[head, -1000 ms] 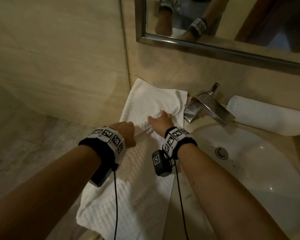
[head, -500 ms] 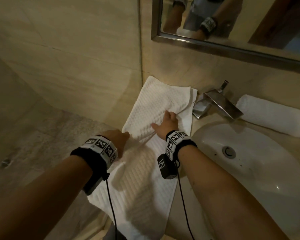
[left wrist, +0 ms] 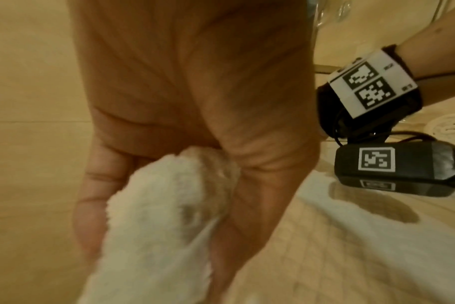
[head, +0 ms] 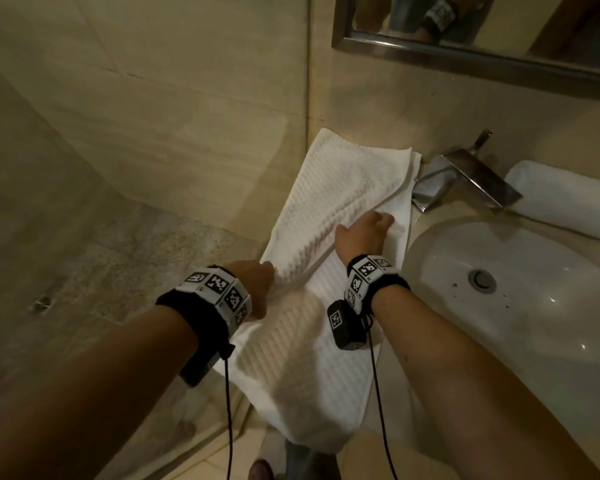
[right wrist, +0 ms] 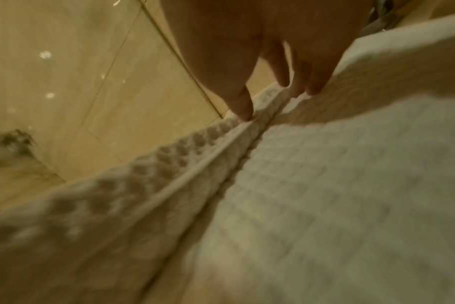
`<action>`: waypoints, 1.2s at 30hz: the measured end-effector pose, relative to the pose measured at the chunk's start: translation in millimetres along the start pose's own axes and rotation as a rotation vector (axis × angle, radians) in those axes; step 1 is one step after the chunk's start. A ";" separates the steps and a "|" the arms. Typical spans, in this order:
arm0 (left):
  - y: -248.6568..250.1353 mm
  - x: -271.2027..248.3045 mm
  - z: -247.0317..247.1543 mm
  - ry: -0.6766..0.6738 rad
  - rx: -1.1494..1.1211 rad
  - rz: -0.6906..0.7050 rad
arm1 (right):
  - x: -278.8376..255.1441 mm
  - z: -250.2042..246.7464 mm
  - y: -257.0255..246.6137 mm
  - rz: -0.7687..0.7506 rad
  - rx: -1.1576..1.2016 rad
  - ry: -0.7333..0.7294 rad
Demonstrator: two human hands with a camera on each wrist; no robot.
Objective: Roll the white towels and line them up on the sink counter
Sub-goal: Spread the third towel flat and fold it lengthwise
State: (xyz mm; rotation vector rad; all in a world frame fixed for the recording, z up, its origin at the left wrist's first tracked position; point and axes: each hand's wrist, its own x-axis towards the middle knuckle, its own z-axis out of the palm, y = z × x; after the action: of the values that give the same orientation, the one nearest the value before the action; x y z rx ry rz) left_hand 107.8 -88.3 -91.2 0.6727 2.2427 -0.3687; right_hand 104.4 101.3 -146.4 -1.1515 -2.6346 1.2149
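A white waffle towel (head: 340, 188) lies flat on the counter left of the sink, with its near end hanging over the front edge. My left hand (head: 258, 284) grips the towel's left edge; in the left wrist view its fingers (left wrist: 96, 185) curl round a bunched piece of towel (left wrist: 153, 222). My right hand (head: 366, 232) rests on the towel near its right side. Its straight fingertips (right wrist: 243, 112) press along a raised fold (right wrist: 195, 164). A rolled white towel (head: 565, 199) lies behind the sink at the right.
A metal faucet (head: 465, 178) stands just right of the flat towel's far corner. The white basin (head: 520, 306) fills the right side. A tiled wall (head: 187, 98) bounds the counter on the left, and a framed mirror (head: 465, 53) hangs above.
My right hand has slid along the towel toward the faucet, away from my left hand. The left hand keeps hold of the towel's left edge. The fold now runs diagonally.
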 end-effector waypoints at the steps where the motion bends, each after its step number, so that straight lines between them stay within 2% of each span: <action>1: 0.9 -0.9 4.6 0.034 -0.003 0.008 | -9.8 -0.5 -4.3 0.073 0.084 0.035; 2: 2.7 -2.3 9.1 0.076 -0.009 0.015 | -19.8 1.6 -7.5 0.156 0.160 0.012; 5: 10.9 -8.6 19.4 0.194 -0.029 0.023 | -52.2 9.4 -12.0 0.369 0.378 -0.269; 7: 13.3 -15.8 23.3 0.227 -0.038 0.019 | -66.9 16.3 -7.7 0.458 0.604 -0.412; 8: 12.6 -19.0 25.7 0.233 -0.042 0.018 | -71.8 18.1 -5.6 0.481 0.718 -0.434; 12: 3.4 -34.7 38.9 0.283 0.090 -0.020 | -75.5 17.2 4.8 0.495 0.912 -0.297; 14: -1.0 -40.5 47.3 0.319 0.180 -0.066 | -71.9 15.4 9.1 0.487 0.899 -0.237; 16: -4.4 -43.5 56.2 0.328 0.202 -0.047 | -69.3 13.7 12.2 0.487 0.867 -0.166; 19: -8.7 -46.6 65.1 0.291 0.094 0.014 | -71.5 10.1 15.7 0.458 0.825 -0.084; 23: -9.7 -53.5 63.2 0.286 -0.126 0.011 | -72.4 3.7 21.6 0.388 0.684 0.064; 25: -2.6 -60.0 61.6 0.285 -0.141 0.057 | -74.3 -3.8 22.9 0.315 0.638 0.126; 27: 7.5 -66.8 58.7 0.286 -0.109 0.112 | -75.7 -12.8 21.6 0.177 0.617 0.195; 28: 12.3 -69.9 56.6 0.270 -0.095 0.141 | -76.1 -17.2 19.0 0.099 0.642 0.226; 30: 21.1 -74.3 53.2 0.154 -0.161 0.198 | -81.6 -25.8 10.2 -0.030 0.689 0.262; 33: 33.9 -71.6 54.0 -0.109 -0.477 0.212 | -91.7 -32.3 10.3 -0.132 0.740 0.308; 34: 37.7 -69.5 56.2 -0.199 -0.555 0.192 | -92.5 -31.3 18.3 -0.113 0.711 0.328; 36: 45.6 -63.2 68.0 -0.404 -0.639 0.162 | -96.7 -29.0 42.5 0.057 0.554 0.309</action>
State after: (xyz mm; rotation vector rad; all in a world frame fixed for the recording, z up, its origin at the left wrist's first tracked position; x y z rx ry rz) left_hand 210.0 -103.9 -93.2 0.3852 1.7559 0.2707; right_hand 209.7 77.2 -128.3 -1.1855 -1.8840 1.4975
